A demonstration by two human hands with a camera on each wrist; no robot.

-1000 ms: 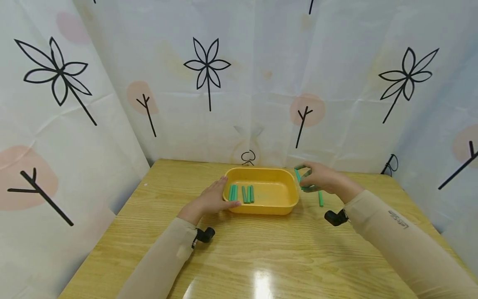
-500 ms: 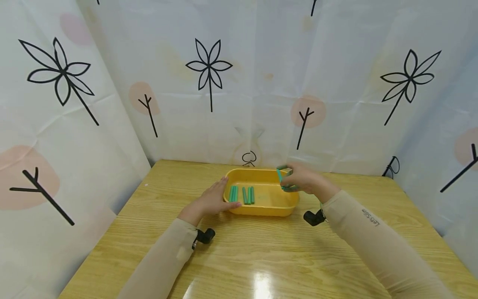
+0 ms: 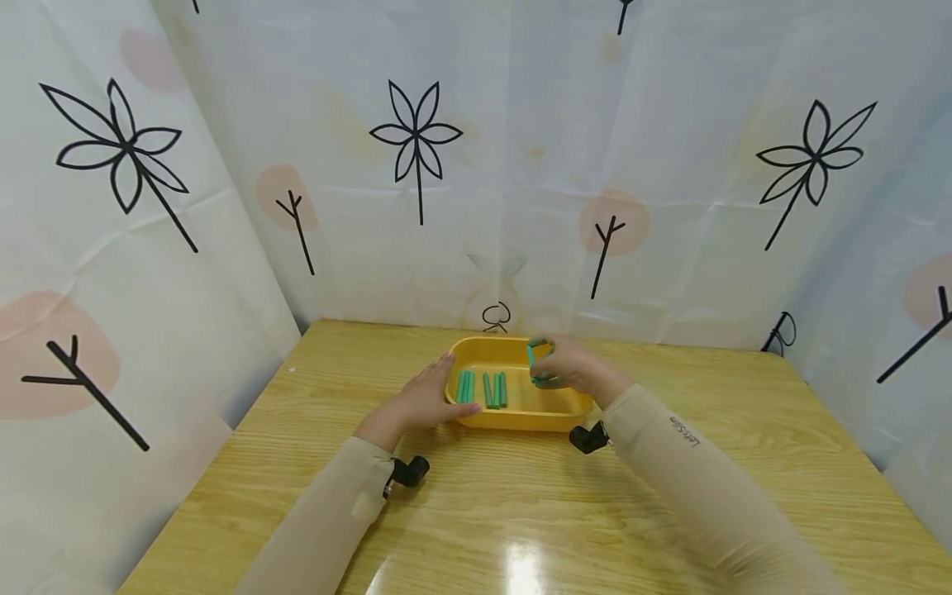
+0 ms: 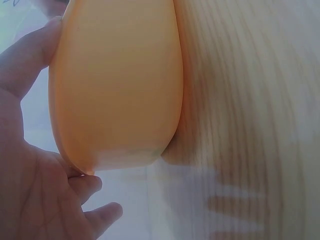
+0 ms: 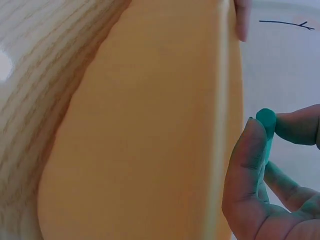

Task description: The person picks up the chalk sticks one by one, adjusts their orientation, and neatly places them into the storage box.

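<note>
A yellow plastic tray (image 3: 521, 421) stands on the table, with several green chalk sticks (image 3: 496, 390) lying in its left half. My left hand (image 3: 418, 398) rests on the tray's left end, its thumb stretched along the near rim and its fingers on the left rim. In the left wrist view, the thumb and fingers touch the rim of the tray (image 4: 117, 85). Over the tray's middle, my right hand (image 3: 568, 366) pinches one green chalk stick (image 5: 266, 119) between thumb and fingers. Green dust stains those fingertips.
The wooden table (image 3: 476, 512) reaches back to a hanging white cloth (image 3: 506, 165) printed with flowers and trees. A thin black cable (image 3: 777, 335) sits at the back right edge. My right sleeve (image 3: 692, 463) covers part of the table.
My right hand has moved left with its chalk, from beside the tray to above it. A chalk stick seen earlier on the table at right is out of sight. My left hand stays put.
</note>
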